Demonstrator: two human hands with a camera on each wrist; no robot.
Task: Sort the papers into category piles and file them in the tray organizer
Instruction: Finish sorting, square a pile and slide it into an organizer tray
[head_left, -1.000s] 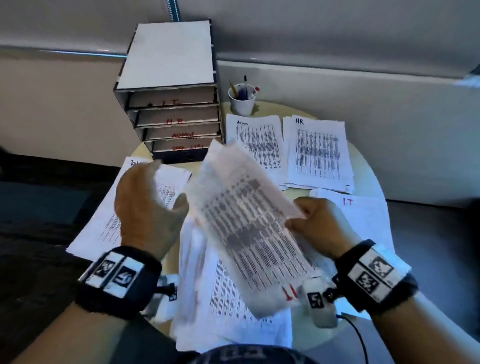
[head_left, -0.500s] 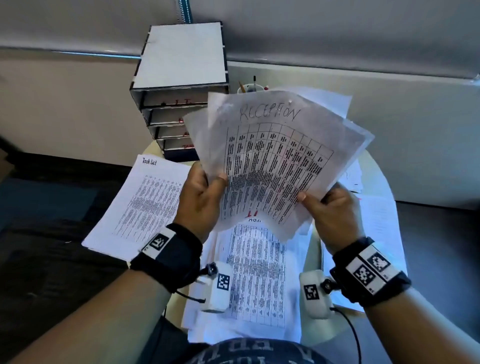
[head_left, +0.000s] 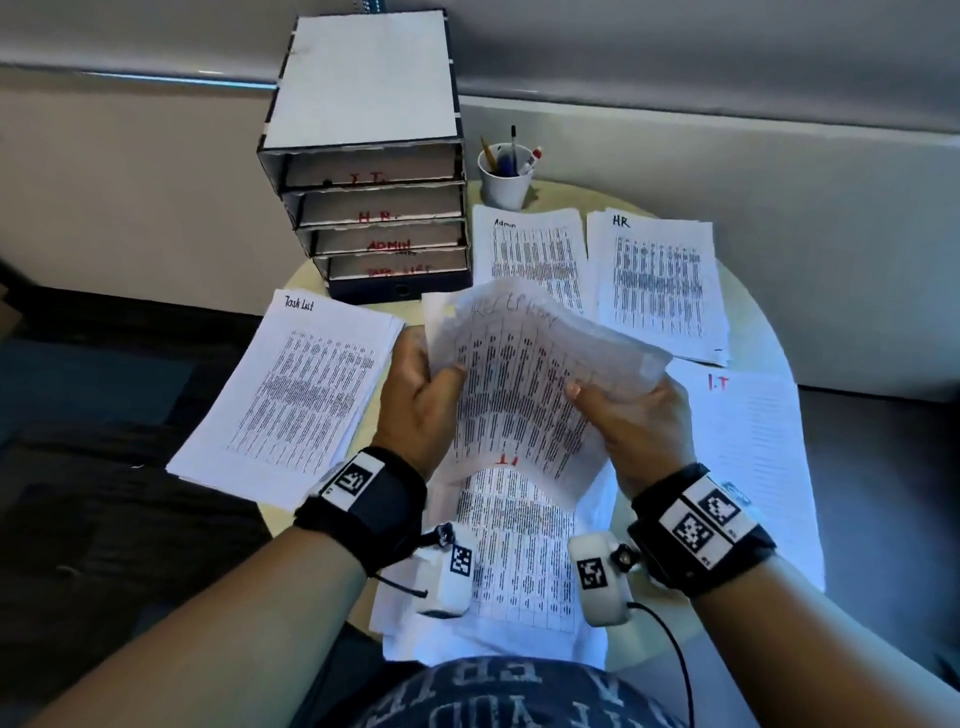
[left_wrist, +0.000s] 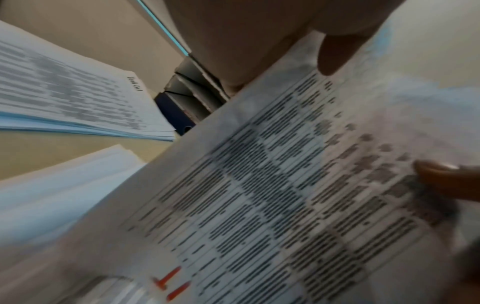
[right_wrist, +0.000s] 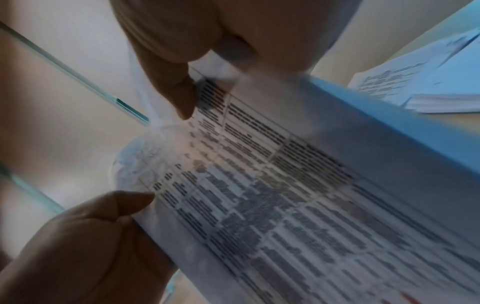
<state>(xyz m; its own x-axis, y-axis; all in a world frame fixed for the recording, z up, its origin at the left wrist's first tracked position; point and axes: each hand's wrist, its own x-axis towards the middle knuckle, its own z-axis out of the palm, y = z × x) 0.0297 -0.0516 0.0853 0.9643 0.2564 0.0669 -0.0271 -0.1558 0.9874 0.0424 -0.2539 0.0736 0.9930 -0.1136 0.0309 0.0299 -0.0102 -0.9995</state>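
Note:
Both hands hold up a few printed sheets (head_left: 524, 389), the top one headed "Reception", above the table's middle. My left hand (head_left: 423, 395) pinches their left edge with thumb on top. My right hand (head_left: 631, 410) pinches the right edge. The same sheets (left_wrist: 298, 195) fill the left wrist view, and the sheets (right_wrist: 272, 195) show again in the right wrist view. Below them lies an unsorted stack (head_left: 519, 561). Sorted piles lie around: "Task List" (head_left: 296, 395) at left, "Admin" (head_left: 530, 249) and "HR" (head_left: 657, 280) behind, "IT" (head_left: 753, 452) at right. The tray organizer (head_left: 374, 208) stands at the back left.
A white cup of pens (head_left: 506, 176) stands right of the organizer. The round table (head_left: 769, 338) ends close behind the piles, against a low wall. Dark floor lies to the left of the table.
The held sheets have come down from face height to just above the table and now bend away from me. The view has tilted back toward the table, showing the piles again.

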